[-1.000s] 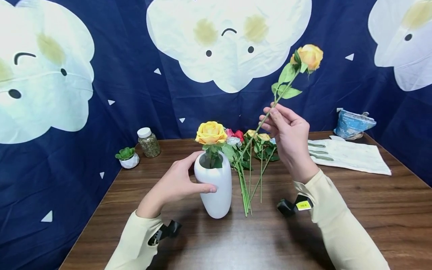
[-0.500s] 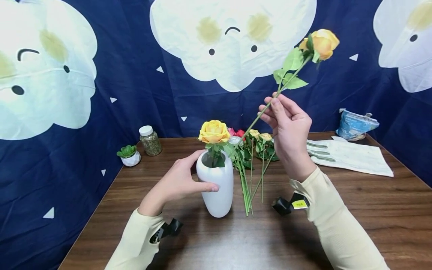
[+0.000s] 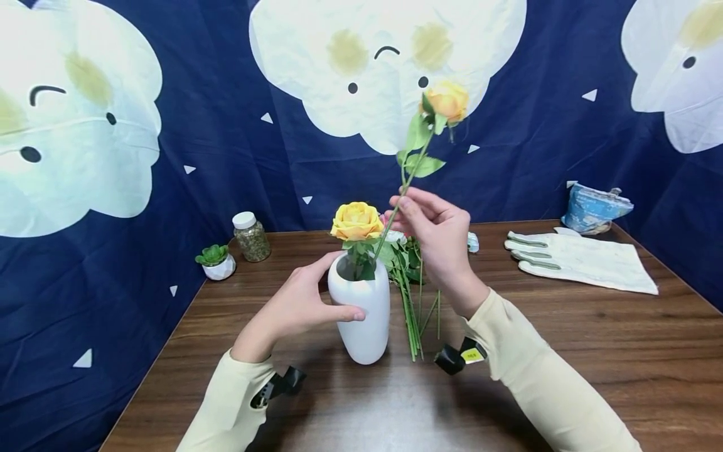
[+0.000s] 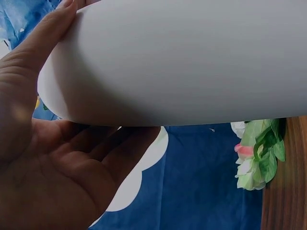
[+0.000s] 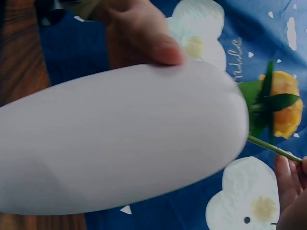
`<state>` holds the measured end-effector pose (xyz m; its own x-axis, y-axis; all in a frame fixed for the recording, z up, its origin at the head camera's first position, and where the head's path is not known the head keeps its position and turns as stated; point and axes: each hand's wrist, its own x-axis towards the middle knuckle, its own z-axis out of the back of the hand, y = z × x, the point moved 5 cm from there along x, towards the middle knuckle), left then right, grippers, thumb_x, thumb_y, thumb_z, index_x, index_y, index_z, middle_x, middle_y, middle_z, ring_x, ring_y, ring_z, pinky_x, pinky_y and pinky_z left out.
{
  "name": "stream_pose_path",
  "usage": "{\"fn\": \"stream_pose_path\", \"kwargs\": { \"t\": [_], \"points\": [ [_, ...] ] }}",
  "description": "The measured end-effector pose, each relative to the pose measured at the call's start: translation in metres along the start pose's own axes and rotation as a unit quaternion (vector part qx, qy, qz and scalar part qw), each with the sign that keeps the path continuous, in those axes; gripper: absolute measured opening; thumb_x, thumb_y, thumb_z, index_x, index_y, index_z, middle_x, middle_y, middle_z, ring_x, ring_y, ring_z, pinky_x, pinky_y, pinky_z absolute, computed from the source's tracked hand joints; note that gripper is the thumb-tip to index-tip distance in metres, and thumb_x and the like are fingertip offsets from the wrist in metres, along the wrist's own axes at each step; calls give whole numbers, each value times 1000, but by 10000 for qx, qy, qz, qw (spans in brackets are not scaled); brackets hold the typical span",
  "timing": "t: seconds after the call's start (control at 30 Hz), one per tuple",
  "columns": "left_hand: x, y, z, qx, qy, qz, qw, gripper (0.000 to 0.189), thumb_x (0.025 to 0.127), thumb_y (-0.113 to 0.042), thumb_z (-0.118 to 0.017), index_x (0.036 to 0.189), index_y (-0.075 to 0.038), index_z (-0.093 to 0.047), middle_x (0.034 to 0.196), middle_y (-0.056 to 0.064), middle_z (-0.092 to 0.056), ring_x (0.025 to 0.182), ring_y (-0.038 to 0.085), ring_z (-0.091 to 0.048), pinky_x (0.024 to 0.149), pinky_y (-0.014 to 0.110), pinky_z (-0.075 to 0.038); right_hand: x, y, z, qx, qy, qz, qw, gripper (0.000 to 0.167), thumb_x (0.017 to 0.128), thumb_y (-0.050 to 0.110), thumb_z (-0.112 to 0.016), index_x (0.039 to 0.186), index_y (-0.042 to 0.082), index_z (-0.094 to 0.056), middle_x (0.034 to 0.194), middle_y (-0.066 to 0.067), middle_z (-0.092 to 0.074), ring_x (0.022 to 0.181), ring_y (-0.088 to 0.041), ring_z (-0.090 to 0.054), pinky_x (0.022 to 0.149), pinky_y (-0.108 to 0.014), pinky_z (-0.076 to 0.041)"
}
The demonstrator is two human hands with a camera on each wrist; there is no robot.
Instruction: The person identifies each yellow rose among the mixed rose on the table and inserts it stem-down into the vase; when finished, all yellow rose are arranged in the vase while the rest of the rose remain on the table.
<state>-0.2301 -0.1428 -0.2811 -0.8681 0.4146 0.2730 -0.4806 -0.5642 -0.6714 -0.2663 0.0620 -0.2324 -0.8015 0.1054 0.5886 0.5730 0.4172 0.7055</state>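
My left hand [image 3: 296,309] grips the white vase [image 3: 368,326] around its upper part, thumb on the front and fingers behind. In the left wrist view the vase [image 4: 182,62] fills the top. A yellow rose [image 3: 357,223] stands in the vase. My right hand [image 3: 443,242] pinches the green stem of a second, orange-yellow rose [image 3: 449,102] between thumb and fingers. That stem slants down to the left to the vase mouth; in the right wrist view the stem [image 5: 271,146] meets the rim. Its lower end is hidden.
Several loose flowers [image 3: 403,257] lie behind and right of the vase, stems toward me. A lidded jar [image 3: 251,237] and potted succulent [image 3: 217,263] stand back left. White gloves [image 3: 587,260] and a blue bag [image 3: 595,210] are back right on the wooden table [image 3: 565,351].
My right hand first rises slightly with the rose, then moves left and down, bringing the stem to the vase mouth. The left hand and vase have hardly moved.
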Motion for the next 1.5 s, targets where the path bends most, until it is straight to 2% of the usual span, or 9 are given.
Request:
{"fn": "stream_pose_path", "kwargs": {
  "t": [0.13, 0.27, 0.37, 0.7, 1.0, 1.27, 1.37, 1.5],
  "points": [
    [1, 0, -1, -3, 12, -9, 10000, 83, 76, -33, -94, 146, -11, -54, 123, 4, -72, 113, 20, -68, 96, 46, -55, -9, -8, -2, -562, 341, -341, 9973, 20, 96, -14, -61, 114, -21, -66, 91, -5, -79, 76, -10, -75, 69, -30, -62],
    [1, 0, -1, -36, 28, 15, 10000, 85, 76, -33, -94, 147, -10, -53, 124, 5, -72, 113, 20, -68, 96, 47, -55, -15, -13, -6, -1018, 764, -669, 9896, 25, 97, -14, -60, 119, -24, -62, 105, -26, -75, 74, -7, -74, 71, -32, -63],
    [1, 0, 0, -51, 53, 38, 10000, 85, 76, -34, -93, 147, -10, -53, 124, 5, -71, 112, 20, -68, 95, 48, -55, -19, -16, -8, -1130, 1026, -879, 9844, 27, 97, -16, -57, 121, -25, -60, 112, -38, -68, 75, -5, -74, 73, -31, -63],
    [-1, 0, 2, 97, -37, 72, 9999, 88, 74, -31, -95, 148, -7, -53, 127, 8, -71, 116, 23, -66, 97, 48, -54, -22, -10, -30, -1158, 1877, -1084, 9693, 25, 97, -12, -59, 119, -23, -62, 115, -36, -68, 83, -8, -73, 77, -38, -63],
    [0, -1, 1, -21, 21, 23, 10000, 86, 75, -32, -94, 147, -9, -53, 125, 7, -72, 113, 22, -68, 95, 48, -55, -13, -11, -21, -1458, 1964, -1424, 9591, 26, 97, -7, -57, 119, -18, -64, 115, -30, -71, 88, -14, -74, 80, -39, -63],
    [1, -2, 1, -34, 1, -55, 10000, 82, 75, -31, -94, 145, -11, -55, 124, 4, -72, 113, 21, -68, 95, 44, -54, -3, -19, -12, -1235, 1947, -1851, 9553, 30, 100, -5, -57, 127, -18, -59, 107, -16, -75, 86, -10, -73, 82, -38, -62],
    [1, -2, 2, -26, -18, -69, 10000, 82, 75, -30, -94, 144, -11, -55, 122, 4, -73, 113, 20, -68, 95, 44, -54, -1, -19, -12, -1221, 1943, -1951, 9535, 30, 100, -4, -56, 127, -18, -58, 107, -17, -75, 86, -10, -73, 84, -42, -62],
    [1, -2, 2, -13, -32, -58, 10000, 80, 75, -30, -94, 142, -11, -57, 121, 3, -73, 112, 20, -68, 95, 43, -54, 1, -19, -12, -1280, 1842, -1956, 9547, 28, 101, -4, -56, 125, -18, -58, 113, -26, -73, 85, -11, -73, 84, -43, -62]
  ]
}}
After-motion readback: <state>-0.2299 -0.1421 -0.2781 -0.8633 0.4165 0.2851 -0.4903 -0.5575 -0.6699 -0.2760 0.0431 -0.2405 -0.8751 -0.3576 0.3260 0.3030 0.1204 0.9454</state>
